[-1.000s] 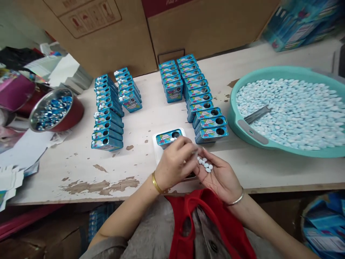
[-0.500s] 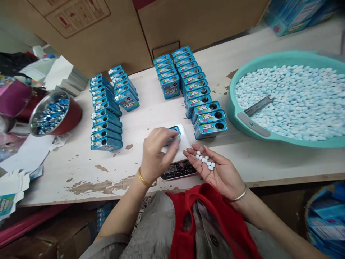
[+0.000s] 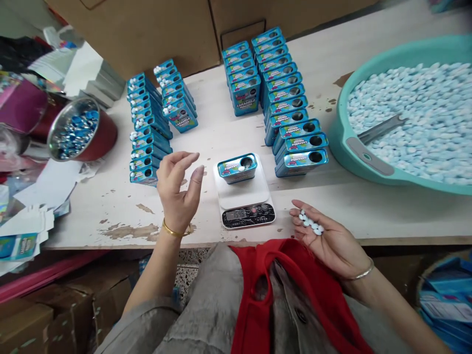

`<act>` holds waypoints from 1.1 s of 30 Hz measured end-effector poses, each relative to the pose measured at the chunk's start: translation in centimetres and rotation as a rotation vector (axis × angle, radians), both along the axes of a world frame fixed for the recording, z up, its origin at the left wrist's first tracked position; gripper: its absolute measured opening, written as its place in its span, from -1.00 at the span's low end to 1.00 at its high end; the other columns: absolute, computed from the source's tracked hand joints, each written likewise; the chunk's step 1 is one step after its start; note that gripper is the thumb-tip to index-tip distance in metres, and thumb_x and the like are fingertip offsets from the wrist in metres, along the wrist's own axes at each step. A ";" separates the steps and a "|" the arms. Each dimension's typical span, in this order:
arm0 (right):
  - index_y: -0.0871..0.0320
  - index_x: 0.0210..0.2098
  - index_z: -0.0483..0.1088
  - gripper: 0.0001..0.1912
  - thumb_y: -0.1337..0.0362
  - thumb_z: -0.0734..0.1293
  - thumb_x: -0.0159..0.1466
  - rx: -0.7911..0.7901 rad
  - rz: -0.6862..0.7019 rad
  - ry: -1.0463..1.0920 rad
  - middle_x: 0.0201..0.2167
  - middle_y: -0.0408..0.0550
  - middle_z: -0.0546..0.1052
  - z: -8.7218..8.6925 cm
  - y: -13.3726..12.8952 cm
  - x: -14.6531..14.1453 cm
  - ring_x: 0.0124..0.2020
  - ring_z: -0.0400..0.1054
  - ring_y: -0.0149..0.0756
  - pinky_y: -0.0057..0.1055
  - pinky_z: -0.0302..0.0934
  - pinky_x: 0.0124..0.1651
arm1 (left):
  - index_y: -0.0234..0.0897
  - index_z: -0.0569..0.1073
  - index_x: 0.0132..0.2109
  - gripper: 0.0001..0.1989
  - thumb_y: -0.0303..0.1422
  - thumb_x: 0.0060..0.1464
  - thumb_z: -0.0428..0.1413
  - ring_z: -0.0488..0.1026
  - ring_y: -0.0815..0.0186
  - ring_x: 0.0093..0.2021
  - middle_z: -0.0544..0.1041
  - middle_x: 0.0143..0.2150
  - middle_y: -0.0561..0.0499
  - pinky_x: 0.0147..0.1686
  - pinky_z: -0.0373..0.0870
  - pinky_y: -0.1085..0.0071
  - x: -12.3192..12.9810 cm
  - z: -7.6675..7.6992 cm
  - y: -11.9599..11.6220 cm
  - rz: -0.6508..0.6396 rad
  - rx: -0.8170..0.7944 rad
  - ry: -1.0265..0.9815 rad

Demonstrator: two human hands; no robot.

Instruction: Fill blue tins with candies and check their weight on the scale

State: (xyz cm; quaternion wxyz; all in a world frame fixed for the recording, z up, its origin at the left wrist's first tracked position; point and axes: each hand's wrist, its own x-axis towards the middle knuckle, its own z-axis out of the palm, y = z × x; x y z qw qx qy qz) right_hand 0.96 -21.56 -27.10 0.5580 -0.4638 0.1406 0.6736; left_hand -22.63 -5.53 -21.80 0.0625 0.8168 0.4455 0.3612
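Observation:
My left hand (image 3: 177, 192), a gold bangle at its wrist, hovers left of the scale with thumb and fingers apart and nothing between them. On the white digital scale (image 3: 241, 199) stands a blue candy tin (image 3: 232, 167), upright, with a round hole in its top and a few white candies lying by the hole. The scale's display (image 3: 236, 215) is lit, its digits hard to read. Right of the scale, my right hand (image 3: 332, 246) is turned palm up and cupped, holding several small white candies (image 3: 311, 223).
At right, a turquoise tub (image 3: 344, 128) of pale candies has a metal scoop (image 3: 381, 129) in it. Rows of tins with holes (image 3: 285, 98) stand behind the scale; tins topped with candies (image 3: 147, 118) stand left. Further left is a bowl of blue caps (image 3: 103, 135).
My left hand has drawn back leftward from over the tin, uncovering tin and scale. My right hand, still holding candies, has moved away to the right. The view has shifted.

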 end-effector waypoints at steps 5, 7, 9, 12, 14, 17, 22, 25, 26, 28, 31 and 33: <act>0.18 -0.22 0.45 -0.77 0.33 0.42 0.10 0.015 0.030 -0.003 -0.47 -0.12 0.47 0.1 -0.2 -0.4 -0.48 0.34 -0.48 -0.62 0.34 -0.44 | -0.15 0.43 -0.03 -0.77 -0.33 0.15 0.08 0.36 0.25 -0.03 0.42 -0.06 -0.04 -0.03 0.27 0.22 0.5 -1.1 -0.9 -0.072 -0.033 0.088; 0.18 -0.27 0.45 -0.81 0.30 0.43 0.10 0.011 0.037 -0.001 -0.48 -0.14 0.46 0.0 -0.3 -0.5 -0.50 0.32 -0.50 -0.63 0.32 -0.45 | -0.14 0.44 -0.04 -0.77 -0.32 0.15 0.08 0.36 0.24 -0.03 0.43 -0.06 -0.04 -0.03 0.26 0.22 0.8 -1.3 -1.1 -0.074 -0.034 0.102; 0.18 -0.30 0.45 -0.82 0.27 0.43 0.10 0.012 0.045 -0.005 -0.49 -0.14 0.45 0.0 -0.3 -0.5 -0.52 0.29 -0.52 -0.64 0.30 -0.46 | -0.13 0.44 -0.04 -0.78 -0.33 0.15 0.07 0.36 0.24 -0.03 0.43 -0.05 -0.04 -0.02 0.24 0.21 1.1 -1.3 -1.1 -0.076 -0.026 0.100; 0.19 -0.30 0.44 -0.79 0.22 0.43 0.10 0.044 0.067 -0.026 -0.52 -0.17 0.43 -0.1 -0.3 -0.6 -0.58 0.22 -0.55 -0.65 0.23 -0.54 | -0.13 0.44 -0.05 -0.78 -0.34 0.14 0.07 0.36 0.24 -0.02 0.44 -0.04 -0.04 -0.01 0.22 0.22 1.2 -1.5 -1.3 -0.097 -0.008 0.098; 0.18 -0.31 0.44 -0.77 0.19 0.43 0.10 0.075 0.090 -0.036 -0.54 -0.20 0.41 -0.1 -0.2 -0.8 -0.63 0.14 -0.57 -0.65 0.13 -0.63 | -0.12 0.44 -0.03 -0.76 -0.33 0.13 0.08 0.35 0.23 0.00 0.43 -0.01 -0.05 -0.01 0.20 0.21 1.4 -1.9 -1.6 -0.127 0.008 0.123; 0.18 -0.30 0.44 -0.76 0.15 0.42 0.11 0.097 0.119 -0.043 -0.56 -0.21 0.39 -0.1 0.1 -1.1 -0.66 0.07 -0.59 -0.65 0.05 -0.67 | -0.11 0.40 0.03 -0.69 -0.28 0.12 0.10 0.30 0.17 0.07 0.39 0.09 -0.08 0.03 0.16 0.17 2.0 -2.6 -1.8 -0.179 0.019 0.224; 0.18 -0.28 0.45 -0.75 0.14 0.40 0.14 0.119 0.139 -0.042 -0.55 -0.21 0.39 -0.1 0.5 -1.7 -0.67 0.05 -0.60 -0.66 0.02 -0.67 | -0.18 0.32 0.13 -0.58 -0.22 0.14 0.07 0.14 0.04 0.22 0.21 0.26 -0.19 0.12 0.03 0.07 4.0 -2.5 -1.2 -0.229 0.019 0.405; 0.18 -0.27 0.45 -0.75 0.14 0.40 0.14 0.127 0.142 -0.034 -0.56 -0.21 0.38 -0.1 0.5 -1.9 -0.67 0.04 -0.61 -0.66 0.02 -0.67 | -0.22 0.24 0.20 -0.48 -0.18 0.13 0.07 0.12 -0.01 0.23 0.19 0.26 -0.24 0.12 0.02 0.05 4.6 -1.4 -0.4 -0.203 -0.009 0.451; 0.18 -0.27 0.46 -0.75 0.14 0.40 0.14 0.129 0.139 -0.029 -0.56 -0.22 0.38 -0.2 0.4 -1.9 -0.67 0.04 -0.61 -0.66 0.01 -0.67 | -0.24 0.23 0.20 -0.47 -0.17 0.12 0.08 0.19 0.00 0.18 0.27 0.21 -0.24 0.09 0.07 0.07 4.6 -1.0 0.0 -0.201 -0.042 0.462; 0.17 -0.29 0.46 -0.75 0.13 0.41 0.13 0.129 0.128 -0.018 -0.58 -0.22 0.37 -0.4 0.4 -2.0 -0.68 0.02 -0.62 -0.66 -0.03 -0.68 | -0.26 0.27 0.15 -0.52 -0.19 0.12 0.07 0.34 0.09 0.00 0.42 0.02 -0.18 -0.04 0.18 0.17 4.6 -0.3 1.3 -0.239 -0.137 0.493; 0.17 -0.30 0.46 -0.75 0.12 0.41 0.12 0.132 0.119 0.008 -0.58 -0.23 0.36 -0.9 0.7 -2.3 -0.69 -0.01 -0.64 -0.66 -0.08 -0.69 | -0.26 0.34 0.02 -0.67 -0.25 0.14 0.06 0.37 0.19 -0.17 0.47 -0.15 -0.08 -0.19 0.21 0.29 5.0 0.1 4.8 -0.275 -0.175 0.504; 0.18 -0.31 0.46 -0.73 0.11 0.43 0.10 0.141 0.113 0.022 -0.57 -0.23 0.36 -1.0 1.2 -2.4 -0.70 -0.02 -0.66 -0.66 -0.11 -0.69 | -0.27 0.34 0.00 -0.68 -0.27 0.12 0.08 0.35 0.18 -0.13 0.45 -0.11 -0.08 -0.18 0.21 0.30 6.1 -0.1 8.2 -0.236 -0.117 0.479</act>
